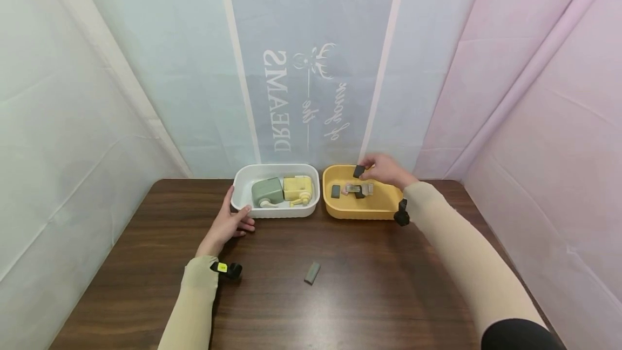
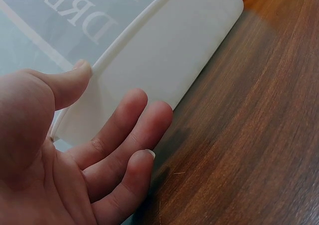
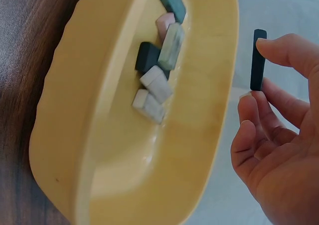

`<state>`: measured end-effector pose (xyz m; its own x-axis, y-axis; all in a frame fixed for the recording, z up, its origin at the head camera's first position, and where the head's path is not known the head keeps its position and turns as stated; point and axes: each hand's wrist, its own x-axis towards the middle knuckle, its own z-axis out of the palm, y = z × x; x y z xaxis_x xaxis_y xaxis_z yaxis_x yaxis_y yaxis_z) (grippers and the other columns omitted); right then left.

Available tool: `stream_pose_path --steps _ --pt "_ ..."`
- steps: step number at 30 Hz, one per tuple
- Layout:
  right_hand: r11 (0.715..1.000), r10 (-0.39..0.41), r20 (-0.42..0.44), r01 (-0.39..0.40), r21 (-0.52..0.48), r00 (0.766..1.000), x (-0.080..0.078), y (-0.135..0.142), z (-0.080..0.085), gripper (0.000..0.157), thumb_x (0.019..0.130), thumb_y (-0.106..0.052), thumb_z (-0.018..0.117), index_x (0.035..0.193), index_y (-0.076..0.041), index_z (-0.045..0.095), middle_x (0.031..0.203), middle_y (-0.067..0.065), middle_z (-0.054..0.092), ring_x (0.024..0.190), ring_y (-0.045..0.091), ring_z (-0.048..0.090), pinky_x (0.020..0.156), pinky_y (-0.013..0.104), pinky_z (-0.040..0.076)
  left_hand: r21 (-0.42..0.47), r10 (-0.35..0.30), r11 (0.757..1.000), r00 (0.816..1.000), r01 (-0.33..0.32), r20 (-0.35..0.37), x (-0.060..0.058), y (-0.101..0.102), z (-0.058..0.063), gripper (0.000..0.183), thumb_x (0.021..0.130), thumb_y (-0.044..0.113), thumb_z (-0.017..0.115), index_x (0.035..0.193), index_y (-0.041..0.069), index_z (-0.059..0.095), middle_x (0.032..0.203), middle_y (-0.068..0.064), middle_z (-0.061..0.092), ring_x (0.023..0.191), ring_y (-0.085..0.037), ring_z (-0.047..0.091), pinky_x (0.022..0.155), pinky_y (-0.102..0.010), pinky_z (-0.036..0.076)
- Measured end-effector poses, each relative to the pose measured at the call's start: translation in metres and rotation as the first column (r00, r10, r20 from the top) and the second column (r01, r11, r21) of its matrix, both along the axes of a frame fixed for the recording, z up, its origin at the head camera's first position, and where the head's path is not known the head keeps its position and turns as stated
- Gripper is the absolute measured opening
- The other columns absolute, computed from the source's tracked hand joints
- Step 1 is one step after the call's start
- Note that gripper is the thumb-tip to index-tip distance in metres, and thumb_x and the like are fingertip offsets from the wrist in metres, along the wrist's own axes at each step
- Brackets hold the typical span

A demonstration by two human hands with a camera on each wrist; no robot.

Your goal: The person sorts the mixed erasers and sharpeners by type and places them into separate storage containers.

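Note:
My right hand (image 1: 384, 170) pinches a dark rectangular block that looks like an eraser (image 3: 257, 60) between thumb and fingertips. It is held above the far rim of the yellow bin (image 1: 340, 213). Inside that bin lie several small blocks, among them a pale green one (image 3: 172, 46), a pink one (image 3: 164, 23) and white ones (image 3: 148, 106). At the near left corner of the white bin (image 1: 277, 213), my left hand (image 1: 227, 224) touches the rim with its thumb, the other visible fingers loosely bent. Part of its index finger is hidden in the left wrist view.
In the white bin sit a green box-shaped thing (image 1: 268, 190) and a yellow one (image 1: 297, 187), each with a crank-like arm. A grey-green block (image 1: 312, 273) lies alone on the brown table (image 1: 272, 296). A printed cloth (image 1: 311, 69) hangs behind both bins.

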<state>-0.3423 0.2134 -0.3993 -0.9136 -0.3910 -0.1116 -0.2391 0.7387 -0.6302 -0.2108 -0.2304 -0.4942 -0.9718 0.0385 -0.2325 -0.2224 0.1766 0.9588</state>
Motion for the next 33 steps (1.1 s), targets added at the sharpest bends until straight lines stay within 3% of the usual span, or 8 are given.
stream_pose_path --steps 5,8,10,19,25,33 --pt "0.999 -0.037 0.042 0.035 0.031 0.998 -0.002 0.009 -0.017 0.042 0.087 -0.017 0.074 0.122 0.004 0.065 0.122 0.023 0.063 0.11 0.037 0.059 0.093 0.051 0.047 0.02 -0.018 1.0 1.0 0.018 -0.004 0.004 0.001 0.008 0.088 0.103 0.033 0.057 0.159 0.038 -0.011 0.088 -0.018 0.073 0.078 -0.029 0.073 0.067 -0.04 0.055" --pt "0.998 -0.048 0.055 0.045 0.05 0.997 -0.002 0.015 -0.033 0.043 0.088 -0.018 0.073 0.123 0.004 0.065 0.122 0.023 0.064 0.109 0.036 0.06 0.092 0.049 0.048 0.008 -0.007 1.0 1.0 0.007 -0.006 0.005 0.003 0.006 0.087 0.103 0.033 0.057 0.158 0.039 -0.01 0.088 -0.017 0.073 0.078 -0.028 0.073 0.067 -0.039 0.055" --pt "0.997 -0.046 0.053 0.043 0.057 0.998 -0.001 0.018 -0.042 0.042 0.087 -0.019 0.074 0.122 0.004 0.067 0.119 0.021 0.065 0.105 0.034 0.061 0.09 0.048 0.049 -0.003 0.008 1.0 1.0 -0.008 -0.011 0.003 0.003 -0.004 0.087 0.102 0.036 0.058 0.158 0.043 -0.009 0.087 -0.014 0.073 0.077 -0.025 0.073 0.065 -0.036 0.055" --pt "1.0 -0.01 0.032 0.01 -0.003 0.999 -0.005 0.027 -0.068 0.042 0.083 -0.015 0.079 0.118 0.004 0.068 0.111 0.016 0.068 0.097 0.027 0.059 0.088 0.043 0.047 -0.007 0.044 0.999 0.999 -0.044 -0.012 0.007 0.01 -0.005 0.085 0.103 0.034 0.057 0.157 0.045 -0.007 0.086 -0.012 0.073 0.077 -0.025 0.073 0.065 -0.035 0.055" --pt "0.998 -0.029 0.031 0.031 -0.047 0.999 -0.003 0.032 -0.075 0.048 0.084 -0.017 0.078 0.126 0.003 0.065 0.115 0.017 0.066 0.103 0.03 0.059 0.09 0.043 0.046 -0.016 0.042 0.999 0.999 -0.042 -0.001 0.007 0.01 -0.002 0.085 0.103 0.033 0.057 0.157 0.044 -0.007 0.086 -0.012 0.073 0.077 -0.025 0.073 0.065 -0.035 0.055" --pt "0.995 -0.048 -0.005 0.047 -0.087 0.999 0.002 0.035 -0.068 0.049 0.083 -0.018 0.079 0.125 0.002 0.066 0.111 0.016 0.067 0.1 0.031 0.063 0.086 0.042 0.048 -0.023 0.044 0.999 0.999 -0.044 0.008 0.007 0.011 0.0 0.085 0.103 0.033 0.057 0.157 0.044 -0.008 0.086 -0.013 0.073 0.078 -0.025 0.073 0.065 -0.034 0.055"
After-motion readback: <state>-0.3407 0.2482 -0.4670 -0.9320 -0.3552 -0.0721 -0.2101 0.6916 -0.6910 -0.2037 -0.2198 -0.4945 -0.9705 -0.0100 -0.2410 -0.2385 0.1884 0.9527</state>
